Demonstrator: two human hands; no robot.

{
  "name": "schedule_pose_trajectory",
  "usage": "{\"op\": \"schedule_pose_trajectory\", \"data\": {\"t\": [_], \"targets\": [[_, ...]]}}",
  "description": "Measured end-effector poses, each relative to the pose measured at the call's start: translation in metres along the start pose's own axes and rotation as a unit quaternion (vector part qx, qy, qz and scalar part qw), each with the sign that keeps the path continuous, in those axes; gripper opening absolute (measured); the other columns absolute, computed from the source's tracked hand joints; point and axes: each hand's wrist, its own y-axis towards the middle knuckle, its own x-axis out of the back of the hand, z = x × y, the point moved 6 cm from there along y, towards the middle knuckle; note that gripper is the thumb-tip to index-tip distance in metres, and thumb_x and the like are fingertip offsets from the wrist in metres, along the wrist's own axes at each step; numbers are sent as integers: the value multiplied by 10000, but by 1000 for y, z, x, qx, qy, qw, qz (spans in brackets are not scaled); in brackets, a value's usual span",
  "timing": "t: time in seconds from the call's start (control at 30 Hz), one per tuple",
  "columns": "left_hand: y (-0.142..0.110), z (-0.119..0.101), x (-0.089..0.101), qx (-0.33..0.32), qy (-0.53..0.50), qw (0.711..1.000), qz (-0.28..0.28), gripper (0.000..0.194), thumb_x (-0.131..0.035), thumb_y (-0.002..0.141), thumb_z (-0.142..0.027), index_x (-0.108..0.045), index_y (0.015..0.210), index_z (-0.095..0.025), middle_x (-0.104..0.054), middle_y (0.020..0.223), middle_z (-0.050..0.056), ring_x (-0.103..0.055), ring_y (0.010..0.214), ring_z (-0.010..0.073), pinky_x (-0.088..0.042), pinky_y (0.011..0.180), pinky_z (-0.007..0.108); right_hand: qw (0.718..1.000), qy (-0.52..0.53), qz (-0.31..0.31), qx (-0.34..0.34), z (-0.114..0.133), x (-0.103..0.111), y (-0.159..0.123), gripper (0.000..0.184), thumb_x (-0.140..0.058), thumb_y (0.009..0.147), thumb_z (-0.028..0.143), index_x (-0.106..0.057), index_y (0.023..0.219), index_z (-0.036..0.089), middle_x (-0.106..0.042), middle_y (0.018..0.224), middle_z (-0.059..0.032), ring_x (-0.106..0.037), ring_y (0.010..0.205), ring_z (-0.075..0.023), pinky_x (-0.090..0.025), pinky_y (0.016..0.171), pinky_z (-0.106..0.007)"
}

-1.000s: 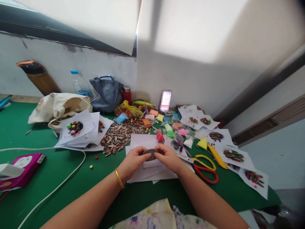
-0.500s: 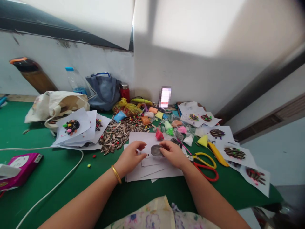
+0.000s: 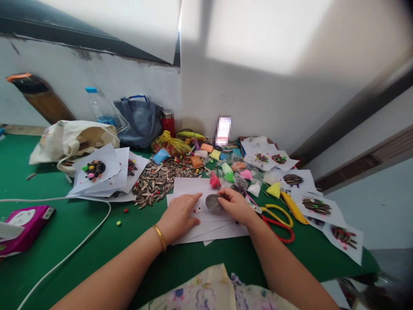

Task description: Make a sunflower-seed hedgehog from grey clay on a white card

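Observation:
My left hand (image 3: 184, 215) lies on the stacked white paper (image 3: 189, 185) with its fingers stretched out and the thumb apart. Between the thumb and fingers of my right hand (image 3: 236, 206) is a flat grey disc (image 3: 213, 202), which looks like modelling clay. The disc is over the paper, tilted. A few tiny dark and reddish bits (image 3: 198, 210) show on the paper by my left fingertips; they are too small to name. Beyond the sheets are a packet of red clay (image 3: 214, 181) and a heap of striped sunflower seeds (image 3: 158, 181).
Scissors (image 3: 278, 219) with yellow and red handles and a yellow cutter (image 3: 294, 208) lie right of my right hand. Seed pictures on paper (image 3: 97, 183) are stacked left, with others (image 3: 318, 206) at right. A white cable (image 3: 80, 241) crosses the left side. Bags and bottles stand behind.
My left hand has come down flat onto the paper, its fingers now straighter. My right hand still holds the grey disc, turned slightly to show more of its face.

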Motion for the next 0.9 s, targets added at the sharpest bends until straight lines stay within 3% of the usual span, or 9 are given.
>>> {"op": "schedule_pose_trajectory", "data": {"t": [0.17, 0.57, 0.73, 0.9], "targets": [[0, 0, 0, 2, 1, 1000, 0, 796, -770, 694, -246, -437, 1417, -244, -589, 1306, 114, -504, 1221, 317, -334, 1037, 450, 999, -41, 30, 14, 7, -17, -2, 120, -536, 831, 248, -635, 881, 203, -664, 833, 0, -594, 767, -160, -438, 728, -274], [1, -2, 2, -9, -2, 1000, -4, 628, -763, 687, -215, -559, 1280, -246, -610, 1275, 91, -518, 1209, 301, -338, 1044, 433, 998, -60, 19, 6, 2, -19, 1, 113, -538, 823, 235, -635, 871, 202, -667, 813, 1, -594, 741, -161, -424, 681, -263], [1, -9, 3, -48, 27, 998, 11, 509, -751, 702, -187, -629, 1189, -271, -593, 1280, 78, -522, 1178, 299, -369, 1023, 439, 996, -92, 13, 13, 4, -19, -1, 113, -533, 833, 242, -635, 873, 212, -669, 816, 1, -584, 732, -158, -411, 671, -258], [-3, -21, -1, -113, 69, 991, 33, 568, -633, 789, -113, -559, 1313, -318, -541, 1351, 57, -449, 1247, 278, -324, 1082, 458, 994, -105, 22, 11, 3, -20, 0, 129, -532, 852, 259, -645, 892, 214, -671, 820, -1, -580, 724, -155, -401, 647, -248]]}}
